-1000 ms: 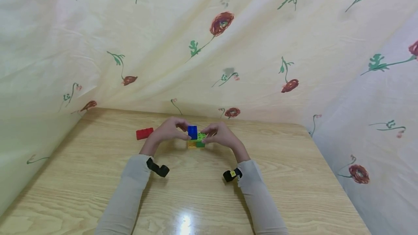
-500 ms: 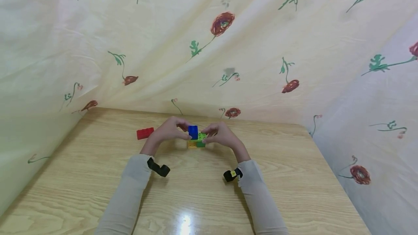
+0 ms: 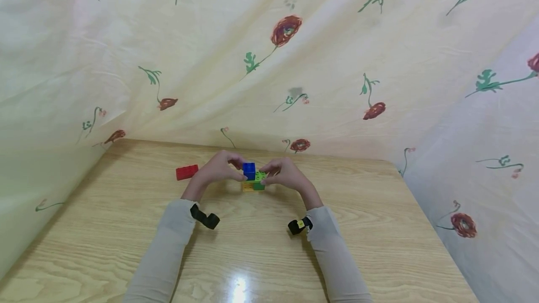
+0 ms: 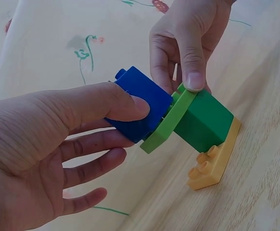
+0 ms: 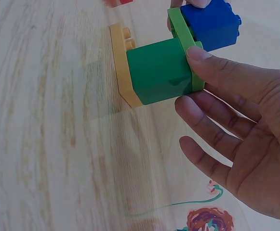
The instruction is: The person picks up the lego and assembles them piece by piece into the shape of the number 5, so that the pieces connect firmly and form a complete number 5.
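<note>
Fingers of the left hand (image 4: 38, 139), just beside a loose red building brick (image 3: 187, 172), pinch the blue brick (image 4: 147, 85) between thumb and forefinger, the others loosely bent and free. That brick sits over the left end of a lime-green plate (image 4: 167, 124), which overhangs the bare studs of the yellow plate (image 4: 219, 166) on the wood-grain table (image 3: 379, 228). Nothing visible props this overhang, so hard downward pressure there could lever the lime-green plate off the dark-green brick (image 4: 205, 120) or tip the stack. Whether the blue brick is fully seated cannot be told; sideways drag could pop it loose. Rightmost, the right hand (image 3: 286, 174) pinches the lime-green plate, remaining fingers spread; a slack grip might let everything twist.
</note>
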Demonstrator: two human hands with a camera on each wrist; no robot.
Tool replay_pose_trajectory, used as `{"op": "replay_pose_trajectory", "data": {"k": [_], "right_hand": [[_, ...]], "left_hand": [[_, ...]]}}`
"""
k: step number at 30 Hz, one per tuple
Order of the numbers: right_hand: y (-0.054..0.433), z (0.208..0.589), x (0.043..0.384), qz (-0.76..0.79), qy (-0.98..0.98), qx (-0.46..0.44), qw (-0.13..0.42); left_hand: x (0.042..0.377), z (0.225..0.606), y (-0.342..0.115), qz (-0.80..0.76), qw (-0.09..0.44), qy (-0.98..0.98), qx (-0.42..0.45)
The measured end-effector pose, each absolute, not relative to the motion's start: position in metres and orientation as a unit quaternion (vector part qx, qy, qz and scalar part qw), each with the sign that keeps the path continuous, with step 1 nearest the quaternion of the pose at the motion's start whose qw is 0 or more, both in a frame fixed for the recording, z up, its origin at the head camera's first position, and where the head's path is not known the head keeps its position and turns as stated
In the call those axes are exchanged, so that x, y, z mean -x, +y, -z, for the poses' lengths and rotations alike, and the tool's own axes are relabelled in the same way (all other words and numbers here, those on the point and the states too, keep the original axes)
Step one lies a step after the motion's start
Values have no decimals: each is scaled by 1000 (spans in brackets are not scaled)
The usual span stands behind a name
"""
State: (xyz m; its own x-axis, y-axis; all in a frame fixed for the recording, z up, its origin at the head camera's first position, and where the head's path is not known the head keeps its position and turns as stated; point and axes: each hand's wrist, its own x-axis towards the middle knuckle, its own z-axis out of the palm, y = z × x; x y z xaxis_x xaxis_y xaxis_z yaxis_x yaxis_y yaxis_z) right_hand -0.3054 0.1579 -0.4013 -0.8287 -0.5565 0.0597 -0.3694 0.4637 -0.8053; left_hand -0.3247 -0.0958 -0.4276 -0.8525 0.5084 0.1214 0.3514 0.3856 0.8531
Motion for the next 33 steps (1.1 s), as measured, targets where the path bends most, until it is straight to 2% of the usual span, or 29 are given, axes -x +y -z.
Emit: {"op": "replay_pose_trajectory", "data": {"k": [33], "right_hand": [[159, 401, 305, 437, 849, 281, 101]], "left_hand": [[324, 428, -91, -477, 65, 839, -252]]}}
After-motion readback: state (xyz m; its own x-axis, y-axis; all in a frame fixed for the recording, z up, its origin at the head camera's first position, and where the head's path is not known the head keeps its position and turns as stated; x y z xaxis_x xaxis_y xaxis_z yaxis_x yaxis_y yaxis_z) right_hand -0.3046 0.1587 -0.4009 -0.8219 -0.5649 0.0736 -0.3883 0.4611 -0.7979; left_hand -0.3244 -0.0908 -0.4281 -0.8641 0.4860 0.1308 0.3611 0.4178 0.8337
